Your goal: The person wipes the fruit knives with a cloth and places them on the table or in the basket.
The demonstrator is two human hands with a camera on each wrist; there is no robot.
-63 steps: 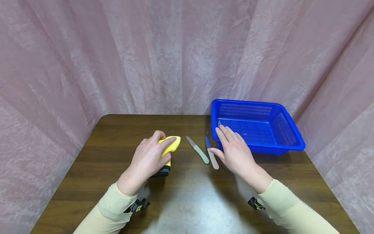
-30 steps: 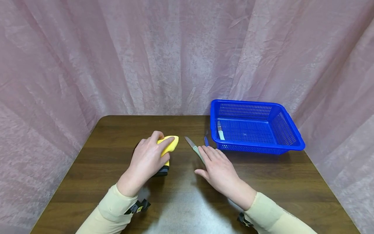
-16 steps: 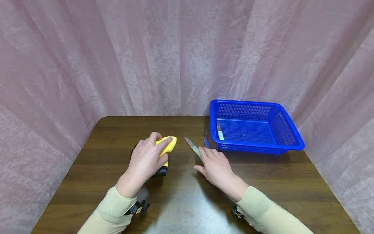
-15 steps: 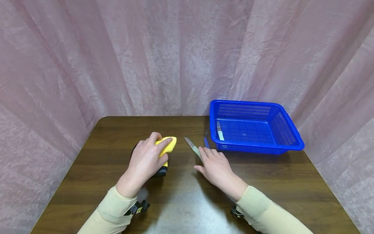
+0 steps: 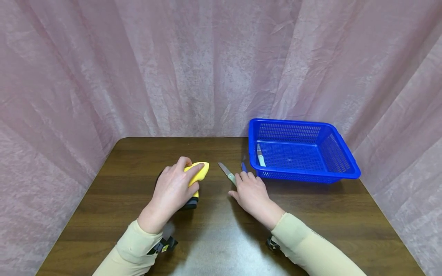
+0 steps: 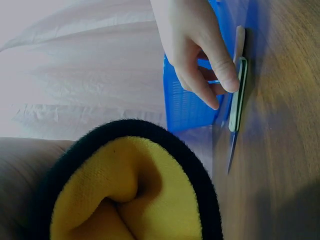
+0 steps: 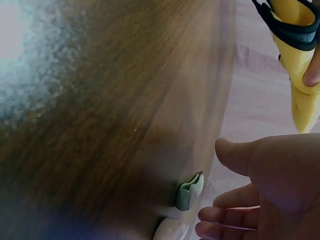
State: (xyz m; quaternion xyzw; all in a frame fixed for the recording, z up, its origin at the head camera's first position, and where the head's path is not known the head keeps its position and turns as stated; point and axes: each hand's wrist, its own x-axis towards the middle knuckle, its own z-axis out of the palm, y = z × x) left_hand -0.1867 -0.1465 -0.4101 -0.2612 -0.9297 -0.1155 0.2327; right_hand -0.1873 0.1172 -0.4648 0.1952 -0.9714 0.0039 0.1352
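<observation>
My left hand (image 5: 172, 188) grips a bunched yellow cloth (image 5: 200, 174) with dark edging, held over the table's left half. The left wrist view shows the black border curving around the yellow fabric (image 6: 100, 195). My right hand (image 5: 253, 194) is over the handles of two knives, fingers slightly bent and thumb apart. One is a green-handled knife (image 5: 224, 168), its blade pointing away to the left. Beside it lies a knife with a blue blade (image 5: 243, 167); its beige handle (image 6: 240, 40) shows in the left wrist view. The right palm (image 7: 285, 195) holds nothing.
A blue perforated basket (image 5: 304, 173) stands at the table's back right. Inside, along its left wall, lies a white-handled knife (image 5: 261, 158). Pink curtains (image 5: 207, 76) hang behind the brown wooden table (image 5: 114, 214).
My right hand has moved from the basket's near left corner leftward and back, coming over the knife handles. The white-handled knife in the basket is uncovered. The left hand keeps its hold on the cloth.
</observation>
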